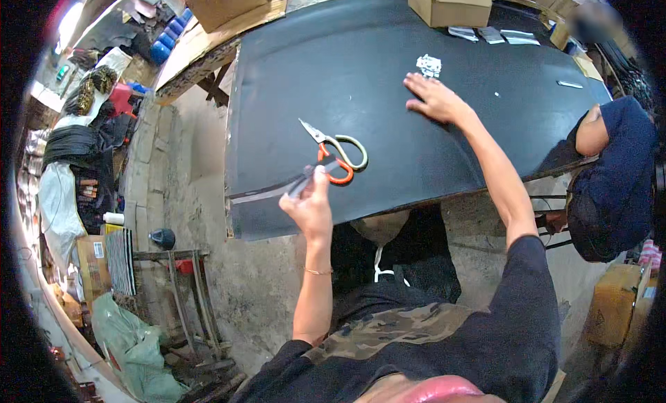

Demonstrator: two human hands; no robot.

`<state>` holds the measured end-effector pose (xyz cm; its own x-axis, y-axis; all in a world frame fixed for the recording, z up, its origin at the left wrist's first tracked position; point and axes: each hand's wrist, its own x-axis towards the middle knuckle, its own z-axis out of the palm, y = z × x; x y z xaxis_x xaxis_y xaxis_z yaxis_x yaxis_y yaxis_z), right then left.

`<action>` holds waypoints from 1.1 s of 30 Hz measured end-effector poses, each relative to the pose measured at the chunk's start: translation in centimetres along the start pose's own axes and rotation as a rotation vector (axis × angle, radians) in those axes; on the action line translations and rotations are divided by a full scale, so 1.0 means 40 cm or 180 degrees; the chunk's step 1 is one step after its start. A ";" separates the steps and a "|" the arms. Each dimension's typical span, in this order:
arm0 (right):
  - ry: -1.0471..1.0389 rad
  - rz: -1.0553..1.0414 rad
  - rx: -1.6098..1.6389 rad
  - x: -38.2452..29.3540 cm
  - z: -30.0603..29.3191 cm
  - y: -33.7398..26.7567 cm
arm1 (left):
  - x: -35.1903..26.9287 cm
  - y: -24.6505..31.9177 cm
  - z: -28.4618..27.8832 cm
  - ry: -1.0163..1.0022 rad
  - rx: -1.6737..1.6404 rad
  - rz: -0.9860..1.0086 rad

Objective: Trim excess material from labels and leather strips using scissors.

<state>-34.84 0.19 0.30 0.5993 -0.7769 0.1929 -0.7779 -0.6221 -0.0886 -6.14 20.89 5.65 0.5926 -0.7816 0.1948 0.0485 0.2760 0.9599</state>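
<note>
My left hand (312, 208) is raised over the near left part of the black-topped table (291, 80), with dark and pale strips (299, 184) pinched between thumb and fingers; motion blurs them. Just beyond it lie scissors (338, 153) with one orange and one pale handle, their blades pointing away to the left. My right hand (434, 98) rests palm down on the table or just above it, fingers spread and holding nothing that shows. Its fingertips are beside a small heap of white pieces (429, 65). Another strip (260, 195) lies along the table's near left part.
A cardboard box (450, 6) stands at the far edge, by several stacks of strips (491, 35). Another person in dark clothing (611, 179) sits close at the right end. A wooden bench (208, 49) adjoins the far left; a metal-legged stool (182, 294) stands on the floor at left.
</note>
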 end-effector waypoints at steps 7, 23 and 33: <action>0.1095 0.2077 -0.0160 -0.066 0.020 -0.168 | -0.014 0.012 -0.054 -0.0039 0.0578 0.0335; 0.1000 0.3233 0.0287 -0.092 -0.031 0.074 | -0.023 -0.023 -0.083 0.0128 0.0103 -0.0031; 0.0442 0.0933 0.3942 -0.089 -0.238 -0.313 | 0.044 0.087 0.019 -0.2737 0.1748 -0.0508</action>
<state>-29.04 11.68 10.01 0.3531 -0.9297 0.1051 -0.1377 -0.1628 -0.9770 -5.53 20.05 9.50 -0.1739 -0.9821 -0.0718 -0.4257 0.0092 0.9048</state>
